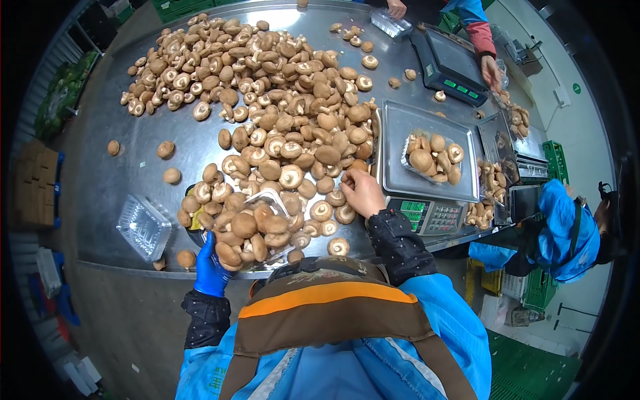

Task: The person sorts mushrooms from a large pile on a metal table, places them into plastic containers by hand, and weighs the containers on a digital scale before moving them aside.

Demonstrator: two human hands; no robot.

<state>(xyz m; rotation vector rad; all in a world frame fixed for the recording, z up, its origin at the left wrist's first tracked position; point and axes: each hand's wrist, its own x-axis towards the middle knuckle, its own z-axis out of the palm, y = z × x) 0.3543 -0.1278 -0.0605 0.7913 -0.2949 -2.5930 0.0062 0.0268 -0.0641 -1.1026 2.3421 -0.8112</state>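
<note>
My left hand [212, 265], in a blue glove, grips a clear plastic punnet heaped with brown mushrooms [244, 226] at the table's near edge. Bare, with bent fingers, my right hand [362, 192] reaches to the pile beside the scale; whether its fingertips hold a mushroom cannot be told. The large pile of mushrooms [280, 100] spreads over the metal table [105, 210]. On the steel pan of a digital scale [427, 186] lies a filled clear punnet [434, 157]. An empty clear plastic punnet [144, 227] rests at the left, near the table edge.
Across the table, a co-worker's hand [491, 72] is beside a second scale [450, 65], and another hand [396, 8] touches a clear tray [391, 24]. A person in blue [570, 230] stands at the right. Loose mushrooms [171, 175] lie about the table.
</note>
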